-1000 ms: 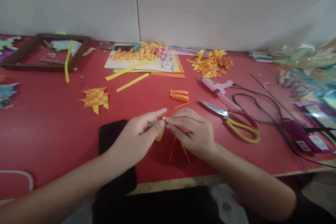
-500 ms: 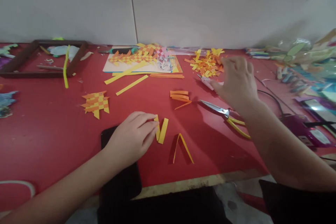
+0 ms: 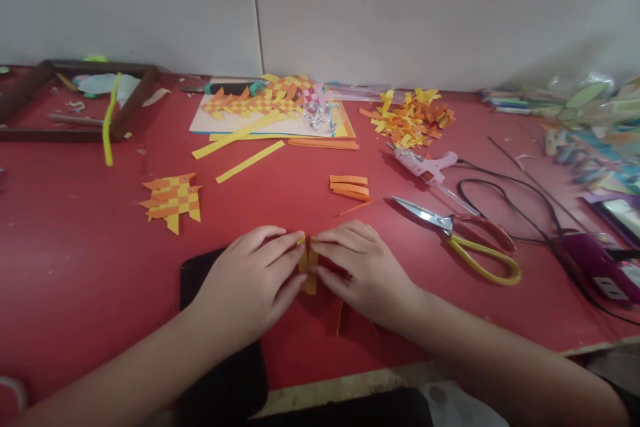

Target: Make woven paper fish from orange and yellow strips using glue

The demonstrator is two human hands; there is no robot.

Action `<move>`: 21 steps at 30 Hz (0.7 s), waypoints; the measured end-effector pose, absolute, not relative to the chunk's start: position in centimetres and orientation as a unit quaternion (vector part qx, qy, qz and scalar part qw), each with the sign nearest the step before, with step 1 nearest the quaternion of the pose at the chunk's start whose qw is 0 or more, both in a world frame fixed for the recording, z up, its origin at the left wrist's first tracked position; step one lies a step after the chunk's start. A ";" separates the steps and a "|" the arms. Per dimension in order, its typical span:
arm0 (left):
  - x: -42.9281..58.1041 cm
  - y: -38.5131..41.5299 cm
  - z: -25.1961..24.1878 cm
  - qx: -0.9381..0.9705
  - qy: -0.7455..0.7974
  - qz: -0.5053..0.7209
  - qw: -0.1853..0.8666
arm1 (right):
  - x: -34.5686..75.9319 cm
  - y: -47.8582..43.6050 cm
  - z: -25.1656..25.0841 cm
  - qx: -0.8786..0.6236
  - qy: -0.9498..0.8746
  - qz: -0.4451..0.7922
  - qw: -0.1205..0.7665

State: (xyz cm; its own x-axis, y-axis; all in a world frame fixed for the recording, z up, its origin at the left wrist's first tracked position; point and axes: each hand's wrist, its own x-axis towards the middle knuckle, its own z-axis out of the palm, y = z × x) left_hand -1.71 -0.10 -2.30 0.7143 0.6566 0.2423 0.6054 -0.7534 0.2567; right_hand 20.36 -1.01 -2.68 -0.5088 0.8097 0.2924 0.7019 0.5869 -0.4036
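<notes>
Near the front of the red table, my left hand and my right hand meet over folded yellow paper strips. The left fingers are closed on the left strip, while the right fingertips press the right strip beside it. The hands cover part of both strips. Another folded strip, partly hidden, stands under my right hand. Just beyond lie short folded orange strips. To the left rests a woven orange and yellow paper fish.
Scissors and a pink glue gun with its cord lie right. Behind them is a heap of paper scraps. A black phone sits under my left forearm. A brown frame stands far left.
My right hand has come from above the glue gun down to the yellow strips, uncovering the glue gun and scissors handles. My left hand stays at the strips, which now sit closer together.
</notes>
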 end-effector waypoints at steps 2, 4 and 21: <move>-1.8 -0.2 -2.2 0.924 0.335 0.168 0.081 | 20.5 -0.7 -2.6 -0.437 -0.859 0.132 0.233; -1.9 -0.2 -2.1 0.924 0.327 0.179 0.082 | 20.6 -0.6 -2.5 -0.443 -0.854 0.142 0.234; -1.4 -0.5 -2.0 0.915 0.334 0.208 0.085 | 20.8 -0.8 -1.8 -0.444 -0.852 0.179 0.211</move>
